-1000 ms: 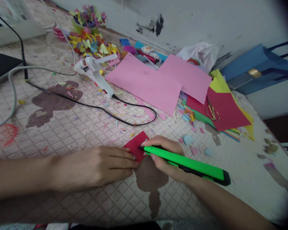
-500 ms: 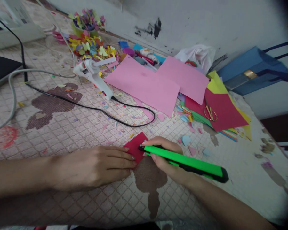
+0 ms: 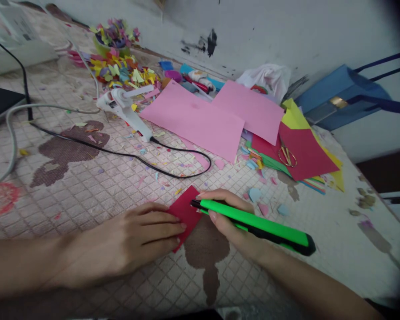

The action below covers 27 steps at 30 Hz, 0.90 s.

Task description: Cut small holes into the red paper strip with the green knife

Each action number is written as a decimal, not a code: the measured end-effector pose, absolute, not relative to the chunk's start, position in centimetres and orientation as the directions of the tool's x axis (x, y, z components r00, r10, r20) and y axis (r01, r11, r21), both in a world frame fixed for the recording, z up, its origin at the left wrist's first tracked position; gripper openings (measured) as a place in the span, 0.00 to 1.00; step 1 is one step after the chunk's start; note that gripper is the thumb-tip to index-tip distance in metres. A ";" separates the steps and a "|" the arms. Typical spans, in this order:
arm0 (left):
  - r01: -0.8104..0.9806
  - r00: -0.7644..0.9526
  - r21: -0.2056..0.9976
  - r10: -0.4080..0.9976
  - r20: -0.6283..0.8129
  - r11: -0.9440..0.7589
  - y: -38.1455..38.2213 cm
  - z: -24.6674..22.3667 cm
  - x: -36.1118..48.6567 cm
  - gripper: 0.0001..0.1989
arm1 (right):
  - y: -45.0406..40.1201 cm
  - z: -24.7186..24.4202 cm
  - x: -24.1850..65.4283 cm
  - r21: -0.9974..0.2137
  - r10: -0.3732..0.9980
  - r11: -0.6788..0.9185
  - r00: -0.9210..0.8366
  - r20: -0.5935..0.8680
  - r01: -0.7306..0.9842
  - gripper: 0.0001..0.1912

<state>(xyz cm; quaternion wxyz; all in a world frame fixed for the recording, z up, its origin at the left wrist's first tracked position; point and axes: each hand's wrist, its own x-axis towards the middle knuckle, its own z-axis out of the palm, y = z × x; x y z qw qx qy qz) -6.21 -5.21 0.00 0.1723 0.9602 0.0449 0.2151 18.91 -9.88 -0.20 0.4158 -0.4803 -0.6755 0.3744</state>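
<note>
At the left, a white plastic glue gun [image 3: 128, 115] with a black cable lies on the diamond-patterned cloth [image 3: 153, 284]. Nearer, the left hand [image 3: 146, 233] lies flat, fingers extended and close together, on a small red paper piece [image 3: 186, 211], which rests on the cloth between the hands. The right hand [image 3: 235, 235] grips a long bright-green and black plastic tool [image 3: 260, 220], its black tip over the paper piece. Farther right, gold-handled scissors [image 3: 288, 158] lie on a larger red sheet [image 3: 315, 153].
</note>
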 end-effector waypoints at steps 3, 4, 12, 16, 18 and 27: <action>-0.003 0.893 0.353 0.157 0.423 -0.936 -5.5 -0.1 -6.1 0.18 | -9.5 -0.5 18.9 -0.923 0.960 0.243 -0.210 0.185 0.297 0.12; -0.010 0.890 0.350 0.151 0.429 -0.937 -5.5 -0.2 -6.0 0.18 | -9.3 -0.6 19.0 -0.930 0.960 0.233 -0.219 0.173 0.283 0.12; 0.000 0.871 0.341 0.167 0.461 -0.940 -5.7 -0.6 -5.6 0.21 | -9.0 -0.8 19.0 -0.960 0.951 0.208 -0.267 0.154 0.188 0.11; 0.075 0.848 0.287 0.213 0.486 -0.955 -5.8 -0.6 -5.2 0.23 | -9.5 -0.3 18.7 -0.904 0.950 0.303 -0.172 0.261 0.303 0.12; 0.098 0.843 0.265 0.221 0.489 -0.959 -5.9 -0.5 -5.0 0.24 | -9.8 0.0 18.6 -0.875 0.948 0.314 -0.167 0.269 0.369 0.13; 0.141 0.861 0.245 0.241 0.447 -0.959 -7.8 -2.0 -5.2 0.15 | -9.4 0.0 18.2 -0.913 0.945 0.284 -0.246 0.215 0.293 0.11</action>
